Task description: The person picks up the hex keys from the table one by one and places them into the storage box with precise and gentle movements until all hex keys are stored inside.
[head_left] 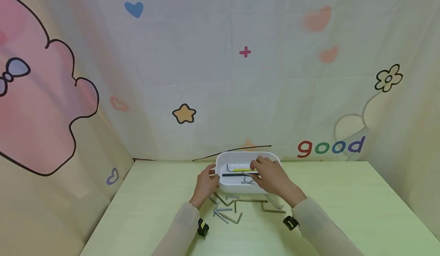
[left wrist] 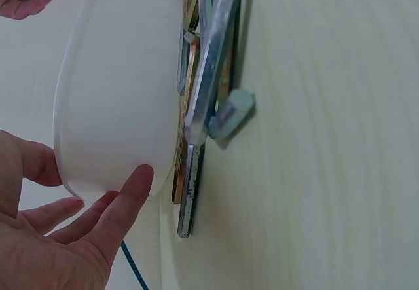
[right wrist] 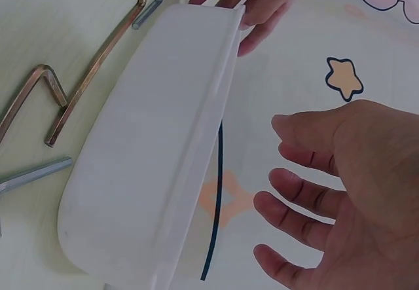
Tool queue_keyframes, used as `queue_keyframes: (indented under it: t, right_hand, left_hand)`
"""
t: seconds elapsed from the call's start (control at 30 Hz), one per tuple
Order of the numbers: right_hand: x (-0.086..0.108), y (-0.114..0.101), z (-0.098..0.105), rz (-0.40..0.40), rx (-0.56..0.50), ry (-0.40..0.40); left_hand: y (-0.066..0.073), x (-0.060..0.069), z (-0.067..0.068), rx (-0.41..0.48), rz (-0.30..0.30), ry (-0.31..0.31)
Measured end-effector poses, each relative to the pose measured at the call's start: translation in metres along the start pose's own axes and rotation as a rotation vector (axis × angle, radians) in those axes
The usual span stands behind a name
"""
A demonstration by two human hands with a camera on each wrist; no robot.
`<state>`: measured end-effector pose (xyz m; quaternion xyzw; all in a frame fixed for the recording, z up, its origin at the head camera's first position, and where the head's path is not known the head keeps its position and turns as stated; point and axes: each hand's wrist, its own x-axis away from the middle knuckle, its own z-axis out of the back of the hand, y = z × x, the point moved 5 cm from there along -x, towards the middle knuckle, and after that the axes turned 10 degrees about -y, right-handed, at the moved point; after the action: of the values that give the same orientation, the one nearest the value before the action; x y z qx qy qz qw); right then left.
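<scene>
Hex keys (head_left: 251, 200) on both sides of that wall, see? Several, bronze and silver, lie loose on the table (head_left: 343, 202) just in front of the white box (head_left: 237, 188); others are inside it.

How many inside?

Hard to count, with the right hand (head_left: 271, 175) over that end. I make out a yellow length (head_left: 240, 170), a dark bar (head_left: 233, 175) and some silver keys (head_left: 247, 182).

And the hands?

The left hand (head_left: 207, 183) grips the box's left end, thumb and fingers on either side of the wall. The right one's fingers are loosely bent and apart, with nothing showing between them; whether the tips touch a key, I can't tell.

So, finished or not?

Partway, I'd judge. Some pieces sit in the box, but a good many are out on the tabletop, so the sorting looks undone.
</scene>
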<state>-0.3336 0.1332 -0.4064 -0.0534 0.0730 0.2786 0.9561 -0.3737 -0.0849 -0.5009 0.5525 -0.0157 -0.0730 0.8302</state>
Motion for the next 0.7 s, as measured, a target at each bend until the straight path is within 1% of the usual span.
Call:
queue_keyframes:
  t: [0.17, 0.3, 0.5, 0.7]
  right_hand:
    - [0.012, -0.002, 0.003, 0.001, 0.011, 0.017]
    - [0.021, -0.002, 0.002, 0.000, 0.016, 0.024]
    - [0.031, 0.001, -0.007, -0.015, 0.025, 0.013]
    - [0.040, 0.002, -0.015, -0.004, 0.028, 0.020]
  left_hand:
    - [-0.002, -0.001, -0.001, 0.005, -0.001, -0.001]
    - [-0.001, 0.000, 0.000, -0.002, -0.006, 0.004]
    - [0.001, 0.001, -0.001, -0.012, -0.011, 0.008]
    - [0.003, 0.002, -0.001, -0.011, -0.009, 0.012]
